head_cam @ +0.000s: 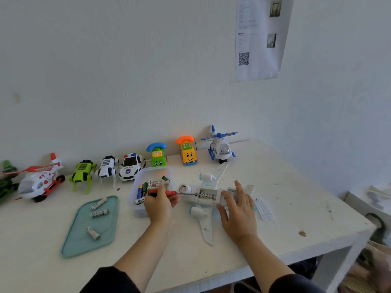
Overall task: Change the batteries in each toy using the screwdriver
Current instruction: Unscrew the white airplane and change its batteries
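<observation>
A white toy airplane [203,216] lies belly-up on the white table [296,208], its battery compartment [206,195] uncovered with batteries showing inside. My left hand [159,205] grips a red-handled screwdriver [167,193] whose shaft points right into that compartment. My right hand [240,210] rests on the airplane's tail end, fingers spread over the fuselage. A clear plastic box [137,208] of batteries stands just behind my left hand. A teal tray [72,244] at the left holds three loose batteries [99,213].
Along the wall stand a red-white helicopter [40,180], a green robot dog [83,174], a white robot dog [107,168], a police car [131,167], a green phone car [158,155], a yellow phone car [188,152] and a blue helicopter [220,145]. A white ribbed piece [264,209] lies right of the airplane.
</observation>
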